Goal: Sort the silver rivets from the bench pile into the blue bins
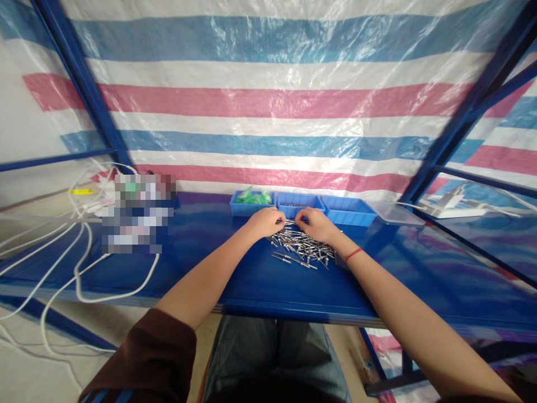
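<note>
Rivets [300,243] heaped on blue table [201,274], just below and between both hands. Left hand [268,222] and right hand [314,224] curled, fingertips at heap's far edge; grip unclear. Beyond: left bin [252,204] with green plastic, middle bin [300,205] partly hidden by hands, right bin [349,211].

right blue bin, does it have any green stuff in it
No, the green material sits in the left blue bin.

The person wore a dark brown sleeve [146,358] with blue stripes near its lower edge, greyish-blue jeans [277,358] and, just behind one hand, a red cord bracelet [353,256] (a thin one).
</note>
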Available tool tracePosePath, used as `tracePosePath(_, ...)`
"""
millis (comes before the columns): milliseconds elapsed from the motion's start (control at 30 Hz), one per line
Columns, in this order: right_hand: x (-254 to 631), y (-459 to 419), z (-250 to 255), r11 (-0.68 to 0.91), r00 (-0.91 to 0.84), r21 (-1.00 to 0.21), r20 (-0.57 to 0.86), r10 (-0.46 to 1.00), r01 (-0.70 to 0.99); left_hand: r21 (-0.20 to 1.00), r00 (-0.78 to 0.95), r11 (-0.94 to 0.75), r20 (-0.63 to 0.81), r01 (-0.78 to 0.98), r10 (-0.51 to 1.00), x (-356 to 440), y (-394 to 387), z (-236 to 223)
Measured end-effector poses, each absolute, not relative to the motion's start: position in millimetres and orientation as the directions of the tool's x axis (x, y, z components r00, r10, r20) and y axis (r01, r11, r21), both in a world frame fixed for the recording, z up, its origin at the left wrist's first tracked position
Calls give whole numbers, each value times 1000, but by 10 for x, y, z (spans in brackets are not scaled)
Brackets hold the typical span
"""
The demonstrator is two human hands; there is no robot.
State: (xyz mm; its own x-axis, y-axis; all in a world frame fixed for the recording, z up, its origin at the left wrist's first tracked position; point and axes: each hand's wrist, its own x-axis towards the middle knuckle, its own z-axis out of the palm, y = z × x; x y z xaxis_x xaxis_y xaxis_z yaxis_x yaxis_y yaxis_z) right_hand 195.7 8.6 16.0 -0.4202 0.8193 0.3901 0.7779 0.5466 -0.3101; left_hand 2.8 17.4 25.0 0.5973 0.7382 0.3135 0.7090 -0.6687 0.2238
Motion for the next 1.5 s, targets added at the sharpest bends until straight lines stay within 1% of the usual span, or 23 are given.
tracePosePath(100,1954,97,146,513,-287,-539,449,846,669,354,572,-685,378,637,727,57,190,259)
tracePosePath(167,1956,109,131,502,-248,-634,450,858,587,432,549,-687,412,585,727,78,191,271)
tracePosePath(200,1957,113,125,502,-246,-664,446,861,554,447,540,-690,431,568,723,86,188,278)
tracePosePath(267,1956,114,122,506,-256,-699,438,862,506,446,523,-703,470,555,711,98,175,291)
tracePosePath(400,1941,85,148,507,-264,-727,433,862,463,418,507,-728,527,544,682,103,141,306)
tracePosePath(567,1926,69,173,451,-235,-775,385,892,443,395,481,-741,577,543,660,109,136,314)
tracePosePath(667,1920,73,180,472,-211,-774,423,881,422,395,471,-743,590,540,656,113,144,317)
tracePosePath(767,1907,33,223,513,-137,-740,509,850,434,403,468,-743,591,534,657,112,135,323)
tracePosePath(833,1895,-27,277,554,-112,-660,587,802,507,401,473,-741,585,538,659,111,121,329)
tracePosePath(933,1880,-140,363,622,-170,-466,699,695,629,386,480,-745,585,544,654,113,111,333)
tracePosePath(1000,1876,-199,404,656,-231,-359,735,637,664,370,493,-754,586,542,642,117,119,327)
tracePosePath(1067,1874,-226,424,668,-275,-306,737,617,678,355,517,-761,573,542,636,124,131,315)
tracePosePath(1100,1873,-225,428,664,-281,-305,730,623,683,352,526,-761,563,545,637,128,134,309)
tracePosePath(1200,1886,-155,419,611,-198,-350,733,650,711,368,506,-741,556,561,659,141,130,298)
tracePosePath(1267,1915,-60,397,566,-99,-355,779,619,744,378,475,-728,571,572,670,145,118,297)
tracePosePath(1300,1938,-4,380,543,-65,-342,801,595,767,373,467,-724,575,581,672,145,112,297)
tracePosePath(1367,1999,108,338,487,-63,-294,804,592,822,346,481,-716,557,607,677,138,109,292)
tracePosePath(1500,2134,231,285,346,-124,-186,698,705,920,266,540,-690,460,673,704,105,141,260)
